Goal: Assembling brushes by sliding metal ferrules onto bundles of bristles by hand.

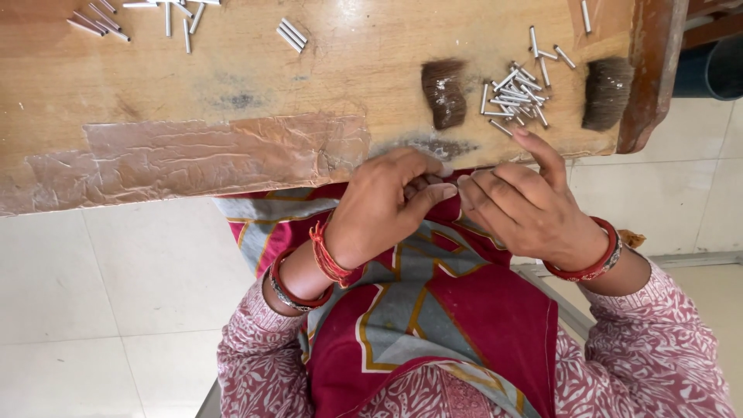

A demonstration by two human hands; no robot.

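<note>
Wooden table [232, 70] seen beyond hands, its near edge just above knuckles. Clear tape patch [201, 155] stuck along that edge, off to left of left hand. Second hair tuft [607, 93] laid at table's corner, up and right of right hand. Three metal tubes [292, 35] placed together well above left hand; more tubes [147, 17] scattered far up-left. Pale tiled floor [101, 310] seen below table.
</note>
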